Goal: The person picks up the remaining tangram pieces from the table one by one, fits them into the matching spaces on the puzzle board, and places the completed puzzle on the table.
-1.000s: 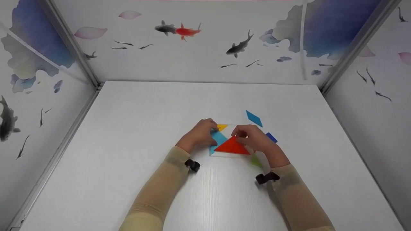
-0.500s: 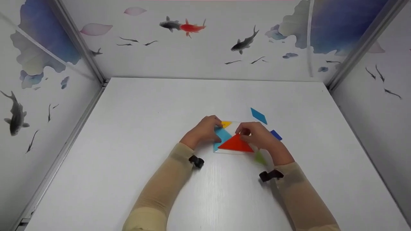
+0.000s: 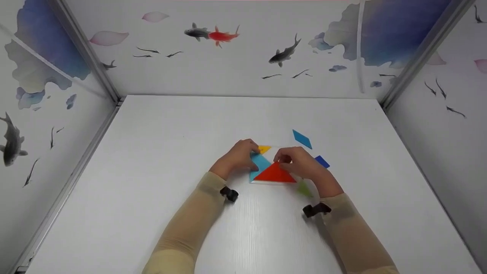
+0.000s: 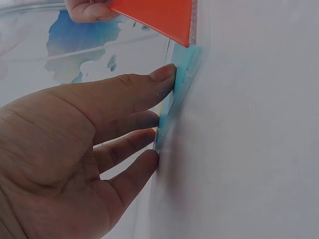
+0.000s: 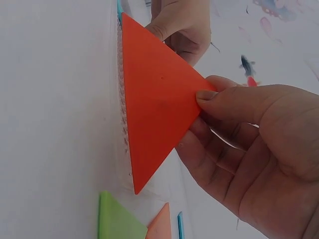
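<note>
My right hand [image 3: 298, 163] pinches a large red triangle tangram piece [image 3: 274, 174] at its top corner, thumb on its face in the right wrist view. The red piece is tilted, its long edge low along the near side of a clear shallow tray [image 3: 272, 184]. My left hand [image 3: 237, 155] rests at the tray's left side. Its thumb and fingertips, spread and fairly straight, touch a light blue triangle [image 3: 260, 163] lying in the tray. Beyond it, a yellow triangle [image 3: 264, 148] sits at the tray's far left corner, partly hidden by the left fingers.
A green triangle [image 3: 303, 189] lies just right of the tray, with an orange piece [image 5: 160, 225] near it. Farther right are a dark blue piece [image 3: 322, 161] and a blue parallelogram [image 3: 302, 139]. Printed walls [image 3: 243, 76] enclose the white table [image 3: 182, 125].
The head view shifts slightly and comes back. Both hands stay almost in place, the right one still pinching the red triangle over the tray.
</note>
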Tool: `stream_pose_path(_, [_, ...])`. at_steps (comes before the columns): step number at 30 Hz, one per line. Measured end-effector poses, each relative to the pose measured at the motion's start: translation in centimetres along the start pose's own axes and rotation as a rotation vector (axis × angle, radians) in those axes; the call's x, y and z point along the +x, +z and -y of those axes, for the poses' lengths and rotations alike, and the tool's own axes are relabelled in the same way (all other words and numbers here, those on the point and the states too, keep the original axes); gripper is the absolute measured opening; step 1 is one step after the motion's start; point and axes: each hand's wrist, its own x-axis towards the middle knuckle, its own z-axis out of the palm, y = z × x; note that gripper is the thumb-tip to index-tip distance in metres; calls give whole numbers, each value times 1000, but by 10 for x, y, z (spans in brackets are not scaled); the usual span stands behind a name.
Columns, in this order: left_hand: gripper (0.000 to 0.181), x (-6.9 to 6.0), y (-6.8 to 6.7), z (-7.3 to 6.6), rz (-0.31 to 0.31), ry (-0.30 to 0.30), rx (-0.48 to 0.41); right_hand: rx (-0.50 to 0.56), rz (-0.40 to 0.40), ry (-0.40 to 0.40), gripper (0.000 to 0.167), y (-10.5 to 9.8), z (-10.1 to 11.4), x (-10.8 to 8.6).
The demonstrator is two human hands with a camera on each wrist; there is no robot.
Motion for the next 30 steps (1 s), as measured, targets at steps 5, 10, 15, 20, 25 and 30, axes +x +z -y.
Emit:
stream_pose_path(5, [52,1,1,-1,-4,-16,-8,-12,10,28,22,0,4,-1])
stream_pose_path(10, [53,0,1,-3,-4,-39,0,-23,9,31,21,2,7,-1])
stream_pose_path(15, [52,1,1,-3,-7,-29,7,-31,13,23,21,4,8,-1])
stream_pose_path(20, [51,2,2,1,-9,15,29,-45,23,8,19,7,8,0])
stream_pose_path(25, [51,1,2,0,-7,-3,19,-47,14,31,22,9,11,0])
stream_pose_path(30, [50,0,1,-1,0,-22,22,-43,4,62,24,11,13,1])
